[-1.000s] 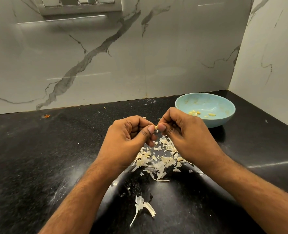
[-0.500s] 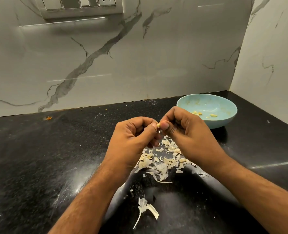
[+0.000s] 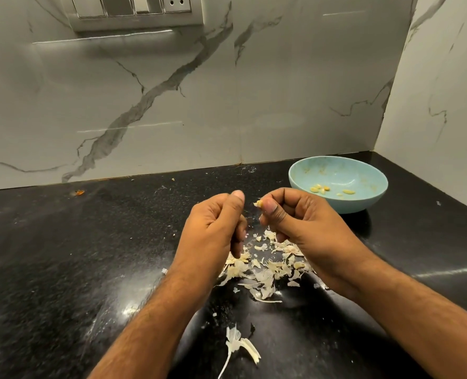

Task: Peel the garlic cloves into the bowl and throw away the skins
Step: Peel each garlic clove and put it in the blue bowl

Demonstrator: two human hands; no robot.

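Garlic clove, small and pale, sits pinched between the thumb and forefinger of the right hand, held above the dark counter just short of the blue bowl. Half a second ago both hands met on the clove; now the left hand has drawn away, its fingers curled and its thumb raised, and whether it holds a scrap of skin cannot be told. The parting suggests a piece of skin has just come off, though a shred seems to cling to the clove's tip. Below the hands, a heap of skins lies near the middle of the counter, with a larger stem piece toward the front edge. A few peeled cloves rest in the bowl, which stands in the counter's far right corner. Dropping this clove in looks the likely next step; the skins remain to be thrown away.
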